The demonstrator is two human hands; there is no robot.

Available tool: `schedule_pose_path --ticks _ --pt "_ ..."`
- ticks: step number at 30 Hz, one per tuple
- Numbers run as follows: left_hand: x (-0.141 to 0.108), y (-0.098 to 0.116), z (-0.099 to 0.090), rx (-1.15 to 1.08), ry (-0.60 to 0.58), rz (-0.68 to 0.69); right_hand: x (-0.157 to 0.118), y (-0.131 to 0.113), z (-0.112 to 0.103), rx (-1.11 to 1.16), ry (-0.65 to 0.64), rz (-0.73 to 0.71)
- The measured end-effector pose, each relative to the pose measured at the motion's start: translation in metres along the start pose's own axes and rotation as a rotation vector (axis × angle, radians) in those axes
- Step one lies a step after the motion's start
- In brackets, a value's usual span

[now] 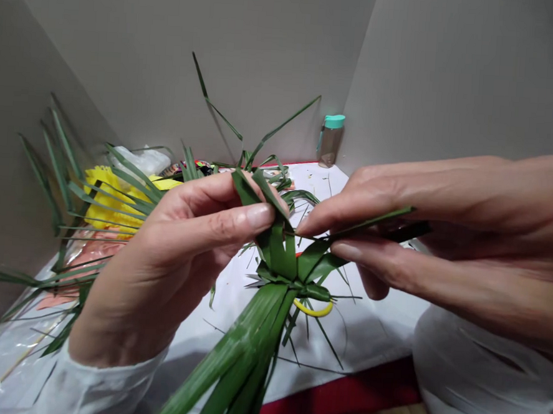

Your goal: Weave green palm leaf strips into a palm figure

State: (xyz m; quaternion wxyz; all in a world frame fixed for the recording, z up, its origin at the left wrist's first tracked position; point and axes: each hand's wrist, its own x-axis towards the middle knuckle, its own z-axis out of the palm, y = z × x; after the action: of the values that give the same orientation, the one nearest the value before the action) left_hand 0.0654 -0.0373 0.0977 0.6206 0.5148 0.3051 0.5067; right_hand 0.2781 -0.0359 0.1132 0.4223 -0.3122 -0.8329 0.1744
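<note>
A woven piece of green leaf strips (283, 254) hangs between my hands at the centre, its long broad strips trailing down toward the lower edge. My left hand (209, 228) pinches its upper folded part, the thumb pressed on the front. My right hand (372, 238) holds narrow strips between thumb and fingers, on the right of the woven piece. Two thin strips rise above the piece against the wall. Behind it, a yellow ring-shaped handle (314, 309) and a grey pointed tip show near the white tabletop.
A bottle with a teal lid (330, 138) stands at the back against the wall. On the left lie yellow crinkled material (112, 200), a white plastic bag (143, 160), loose green leaves (59, 156) and clear plastic. Red cloth (368, 387) runs along the near edge.
</note>
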Motion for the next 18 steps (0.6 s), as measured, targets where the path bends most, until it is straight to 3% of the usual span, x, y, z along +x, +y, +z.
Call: schedule_pose_path --ticks 13,18 --pt "0.0066 0.0019 0.001 0.113 0.044 -0.013 -0.0082 0.001 0.0 -0.101 0.02 -0.07" --pt "0.0021 0.0024 0.0024 0.07 -0.002 -0.026 -0.0029 0.0067 -0.0029 -0.146 -0.138 -0.004"
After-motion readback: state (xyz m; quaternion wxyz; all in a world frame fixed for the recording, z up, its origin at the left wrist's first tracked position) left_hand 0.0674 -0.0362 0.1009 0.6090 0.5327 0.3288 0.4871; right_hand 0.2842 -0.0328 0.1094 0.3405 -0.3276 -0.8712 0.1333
